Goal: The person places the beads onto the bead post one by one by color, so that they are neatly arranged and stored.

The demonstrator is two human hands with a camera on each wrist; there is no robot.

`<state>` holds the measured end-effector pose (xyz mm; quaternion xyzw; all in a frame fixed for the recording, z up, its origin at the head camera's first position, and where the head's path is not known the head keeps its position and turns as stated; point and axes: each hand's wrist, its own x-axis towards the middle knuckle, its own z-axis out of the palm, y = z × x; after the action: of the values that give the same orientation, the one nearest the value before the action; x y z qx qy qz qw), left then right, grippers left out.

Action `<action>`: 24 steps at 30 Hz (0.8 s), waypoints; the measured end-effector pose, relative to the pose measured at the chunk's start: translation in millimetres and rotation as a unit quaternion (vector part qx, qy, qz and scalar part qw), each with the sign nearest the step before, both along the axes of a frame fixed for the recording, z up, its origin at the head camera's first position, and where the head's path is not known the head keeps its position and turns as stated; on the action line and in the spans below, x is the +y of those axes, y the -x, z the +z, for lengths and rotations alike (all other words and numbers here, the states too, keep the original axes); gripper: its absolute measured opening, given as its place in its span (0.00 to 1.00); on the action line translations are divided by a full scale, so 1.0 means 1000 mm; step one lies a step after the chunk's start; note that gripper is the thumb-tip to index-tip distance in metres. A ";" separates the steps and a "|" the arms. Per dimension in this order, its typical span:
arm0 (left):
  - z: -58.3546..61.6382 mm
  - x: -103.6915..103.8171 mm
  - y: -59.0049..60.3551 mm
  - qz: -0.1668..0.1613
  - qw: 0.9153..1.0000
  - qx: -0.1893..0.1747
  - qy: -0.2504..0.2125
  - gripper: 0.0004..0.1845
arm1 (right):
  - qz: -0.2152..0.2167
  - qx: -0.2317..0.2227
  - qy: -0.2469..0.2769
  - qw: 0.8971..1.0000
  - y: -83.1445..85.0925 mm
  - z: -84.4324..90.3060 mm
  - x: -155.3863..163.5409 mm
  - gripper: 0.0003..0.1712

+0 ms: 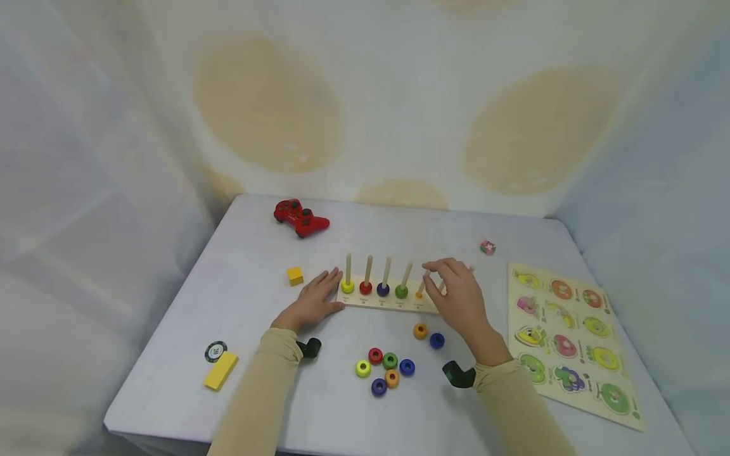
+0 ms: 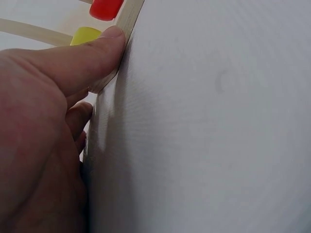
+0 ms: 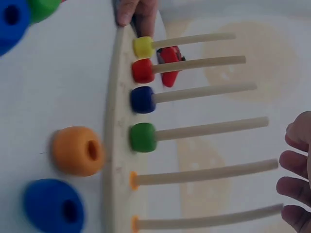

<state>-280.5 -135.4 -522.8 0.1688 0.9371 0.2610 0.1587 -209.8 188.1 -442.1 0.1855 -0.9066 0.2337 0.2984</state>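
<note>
Item: wooden peg board (image 1: 388, 303), mid-counter, six upright pegs; yellow (image 1: 347, 287), red (image 1: 365, 288), blue (image 1: 383, 290) and green (image 1: 402, 292) rings seated on the four leftward pegs. Judged light, rigid, smooth, liable to slide; best steadied by its base edge. Left hand (image 1: 312, 303) at 9 o'clock, grip relaxed flat, thumb pressing the board's end. Right hand (image 1: 459, 297) at 3 o'clock over the two bare pegs; fingers loosely curled, nothing visibly held. Loose rings (image 1: 388, 367) at 6 o'clock. Rightmost pegs partly hidden by the hand; counter (image 1: 256, 380) elsewhere plain.
</note>
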 end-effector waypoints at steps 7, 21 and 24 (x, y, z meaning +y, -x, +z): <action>0.000 0.001 -0.003 0.008 1.000 0.001 -0.001 0.45 | -0.008 -0.122 -0.040 0.992 -0.026 -0.043 0.007 0.15; 0.003 0.002 -0.004 0.013 1.000 -0.008 -0.005 0.45 | -0.035 -0.225 -0.089 0.970 -0.041 -0.087 0.013 0.28; 0.002 0.001 -0.004 0.011 1.000 -0.008 -0.004 0.45 | -0.031 -0.213 -0.090 0.972 -0.040 -0.088 0.013 0.23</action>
<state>-276.7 -134.0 -520.9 0.1571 0.9366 0.2674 0.1630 -169.8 201.5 -530.1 0.1296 -0.9720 0.1754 0.0876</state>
